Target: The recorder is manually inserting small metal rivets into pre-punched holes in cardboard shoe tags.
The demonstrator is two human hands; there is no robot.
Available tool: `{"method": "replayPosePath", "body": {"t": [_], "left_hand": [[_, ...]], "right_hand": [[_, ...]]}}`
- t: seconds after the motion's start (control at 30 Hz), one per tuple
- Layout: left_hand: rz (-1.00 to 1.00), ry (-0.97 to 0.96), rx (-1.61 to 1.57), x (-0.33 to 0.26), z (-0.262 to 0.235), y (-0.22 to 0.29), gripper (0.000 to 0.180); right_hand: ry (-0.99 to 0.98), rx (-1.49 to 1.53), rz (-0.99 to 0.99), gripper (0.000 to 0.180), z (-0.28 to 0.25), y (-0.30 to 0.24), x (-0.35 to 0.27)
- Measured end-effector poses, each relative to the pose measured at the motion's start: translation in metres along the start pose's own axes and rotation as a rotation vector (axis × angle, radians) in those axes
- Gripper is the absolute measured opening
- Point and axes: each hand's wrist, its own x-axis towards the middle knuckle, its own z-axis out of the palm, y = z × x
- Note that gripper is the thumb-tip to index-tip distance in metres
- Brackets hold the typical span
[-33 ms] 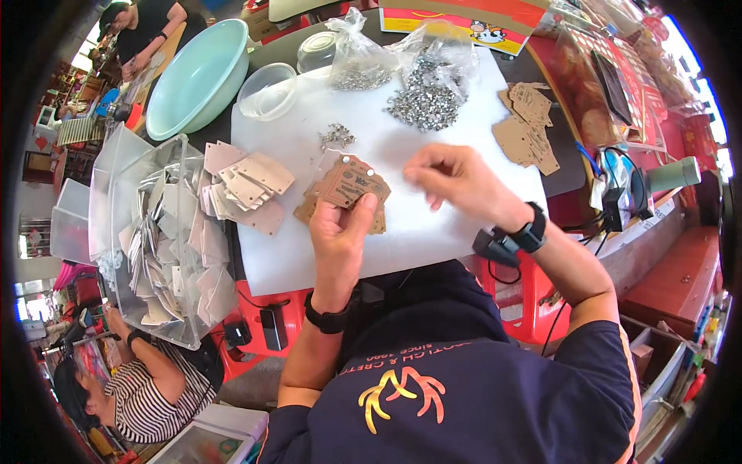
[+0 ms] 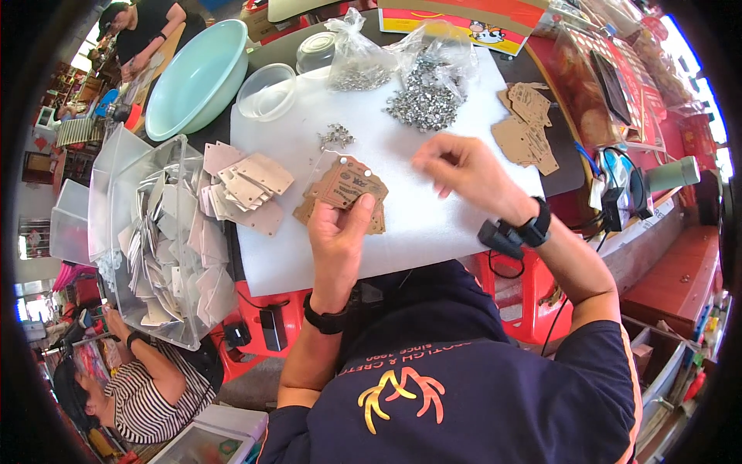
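Note:
My left hand is closed on a brown printed cardboard card, thumb on top and fingers underneath. Holes show along the card's edge, with light round spots at its top corners. More brown cards lie just beneath it on the white sheet. My right hand hovers to the right of the card, apart from it. Its fingers are curled together and slightly blurred, so anything small between them is hidden. A small heap of metal fasteners sits beyond the held card.
A larger heap of metal fasteners spills from a clear bag. Pale cards lie left, beside a clear bin full of them. Brown cards rest at right. A teal basin and plastic tub stand beyond. Two people are at left.
My right hand has shifted slightly to the right, away from the card. The card in my left hand has tilted a little.

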Motion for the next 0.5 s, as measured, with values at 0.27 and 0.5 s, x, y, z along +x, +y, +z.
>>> {"method": "replayPosePath", "body": {"t": [0.27,0.5], "left_hand": [[-0.050,-0.004,-0.014,0.000,-0.005,-0.002,0.037],[-0.035,-0.029,-0.003,0.001,-0.006,0.001,0.038]], "right_hand": [[0.276,-0.644,-0.104,0.020,-0.066,0.016,0.022],[0.280,-0.821,-0.246,0.019,-0.062,0.025,0.030]]}}
